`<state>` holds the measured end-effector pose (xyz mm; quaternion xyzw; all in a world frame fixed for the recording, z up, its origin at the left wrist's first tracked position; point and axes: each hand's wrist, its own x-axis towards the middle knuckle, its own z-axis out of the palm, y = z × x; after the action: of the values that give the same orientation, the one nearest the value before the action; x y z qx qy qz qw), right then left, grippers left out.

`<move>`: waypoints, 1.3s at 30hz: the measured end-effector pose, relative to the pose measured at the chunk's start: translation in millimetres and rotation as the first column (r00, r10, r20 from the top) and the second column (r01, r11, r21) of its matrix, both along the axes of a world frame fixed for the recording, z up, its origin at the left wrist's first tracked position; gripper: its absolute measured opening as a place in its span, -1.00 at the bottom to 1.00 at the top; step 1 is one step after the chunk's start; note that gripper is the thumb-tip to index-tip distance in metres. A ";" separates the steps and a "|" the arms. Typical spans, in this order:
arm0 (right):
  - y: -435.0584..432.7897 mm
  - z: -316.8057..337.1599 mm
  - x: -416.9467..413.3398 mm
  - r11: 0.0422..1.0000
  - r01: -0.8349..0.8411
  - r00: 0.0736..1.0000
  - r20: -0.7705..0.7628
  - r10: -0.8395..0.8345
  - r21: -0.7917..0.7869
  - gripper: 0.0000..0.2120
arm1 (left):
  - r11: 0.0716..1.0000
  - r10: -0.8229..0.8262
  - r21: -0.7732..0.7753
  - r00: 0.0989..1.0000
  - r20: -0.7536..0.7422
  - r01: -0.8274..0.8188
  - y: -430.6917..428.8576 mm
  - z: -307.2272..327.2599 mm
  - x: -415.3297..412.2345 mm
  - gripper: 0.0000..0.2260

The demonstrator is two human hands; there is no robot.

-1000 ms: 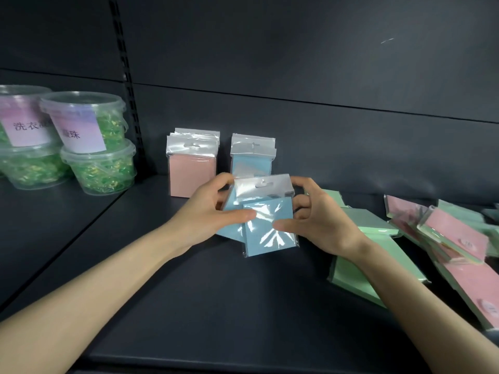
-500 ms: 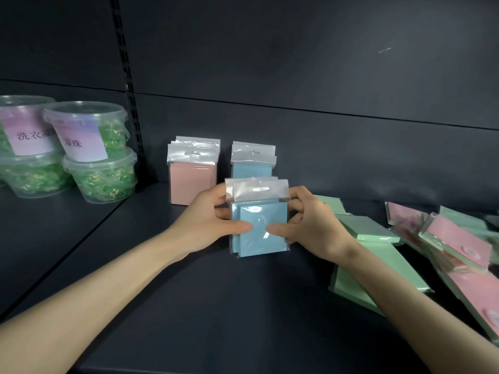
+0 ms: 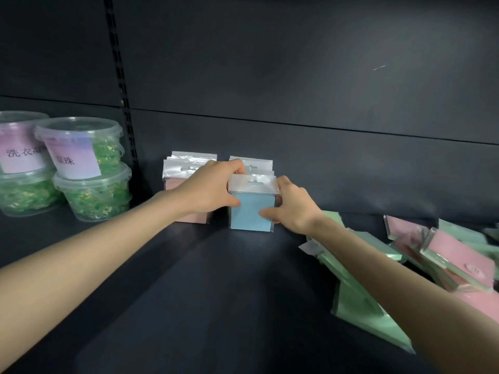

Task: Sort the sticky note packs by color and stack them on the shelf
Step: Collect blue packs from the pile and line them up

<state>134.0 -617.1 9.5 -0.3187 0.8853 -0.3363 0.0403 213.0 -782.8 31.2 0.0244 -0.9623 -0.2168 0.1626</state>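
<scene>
Shop: slotted shelving (image 3: 210,292), hang-tab packs (image 3: 249,213)

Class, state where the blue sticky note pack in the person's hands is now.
Head view, centre: the blue pack stands upright on the shelf, gripped by left hand and right hand, before the blue row, right of the pink row.

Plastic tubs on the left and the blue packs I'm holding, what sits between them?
In the head view, a standing row of pink packs, partly hidden behind the left hand, sits between the plastic tubs and the blue packs.
</scene>
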 end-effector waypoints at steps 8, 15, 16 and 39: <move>-19.0 -9.6 -11.0 0.995 0.078 0.995 -0.054 -0.081 -0.065 -0.61 | 0.936 0.031 -0.349 0.999 -0.034 -0.041 -7.9 4.0 -20.1 -0.51; -15.9 -11.2 -20.6 0.990 0.070 0.995 -0.080 -0.061 0.119 -0.44 | 0.854 -0.037 -0.520 0.997 -0.064 -0.002 -19.2 0.3 -26.9 -0.48; -16.0 -10.7 -21.2 0.983 0.059 0.996 -0.071 -0.047 0.174 -0.46 | 0.850 -0.057 -0.526 0.997 -0.044 0.026 -20.6 0.5 -27.3 -0.49; -21.0 -16.9 -21.1 0.954 -0.017 1.000 0.011 0.014 0.301 -0.58 | 0.769 -0.110 -0.629 0.993 0.044 0.113 -25.5 -11.3 -32.9 -0.60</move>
<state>112.9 -638.1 -7.4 -0.3141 0.9235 -0.1988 0.0950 180.1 -808.3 19.9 -0.0879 -0.9794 0.1086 0.1461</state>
